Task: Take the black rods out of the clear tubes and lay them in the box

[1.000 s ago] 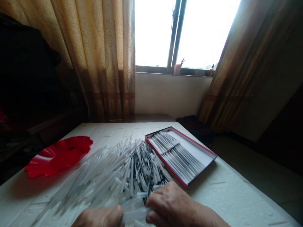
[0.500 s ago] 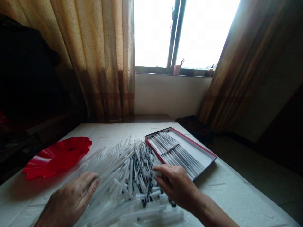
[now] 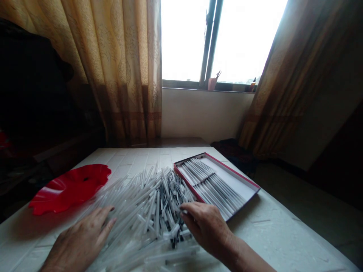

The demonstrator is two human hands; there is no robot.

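Note:
My left hand (image 3: 81, 240) lies over the left edge of a heap of clear plastic pen tubes (image 3: 136, 196), thumb and fingers apart, gripping nothing. My right hand (image 3: 208, 228) is at the heap's right side with thumb and fingertips pinched together. Something small and pale shows at its fingertips, too blurred to name. Thin dark-and-clear pens or refills (image 3: 164, 200) lie tangled in the middle of the heap. Beyond my right hand sits a shallow red-edged box (image 3: 235, 170), holding slim pens laid side by side in two rows.
At the left of the white table (image 3: 283, 226) is a red wavy-edged plate (image 3: 68, 189) with a small dark spot on it. A pink cup (image 3: 211, 84) with sticks and a small bottle (image 3: 252, 85) stand on the windowsill. Curtains (image 3: 127, 75) hang behind.
My right hand has shifted slightly left and down along the heap, its fingers still pinched. My left hand has moved a little left, with its fingers spread slightly more.

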